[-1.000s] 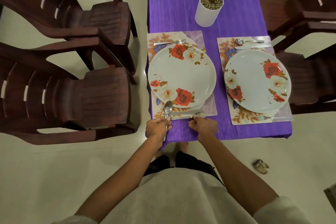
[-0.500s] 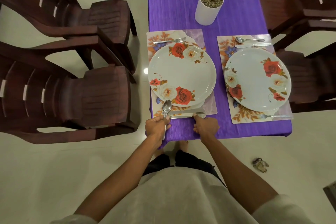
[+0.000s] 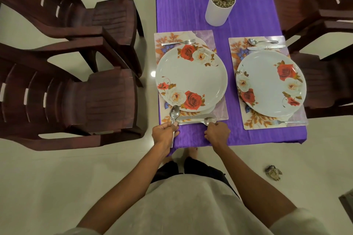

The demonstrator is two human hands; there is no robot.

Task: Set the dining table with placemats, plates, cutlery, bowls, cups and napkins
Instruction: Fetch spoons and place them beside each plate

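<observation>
The left hand pinches an upright spoon at the bench's near edge. The right hand curls round a second spoon lying beside a knife on the placemat. Beyond sits a rose-patterned plate, then a fork.

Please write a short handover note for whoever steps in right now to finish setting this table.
Left hand: grips a spoon, bowl end over the near-left placemat.
Right hand: fingertips at a second spoon lying beside the knife below the plate; grip unclear.
Done: the visible placemats have plates; fork above this plate; right setting has spoon, knife, fork.
Left: settle these spoons; no bowls, cups or napkins visible yet.
</observation>
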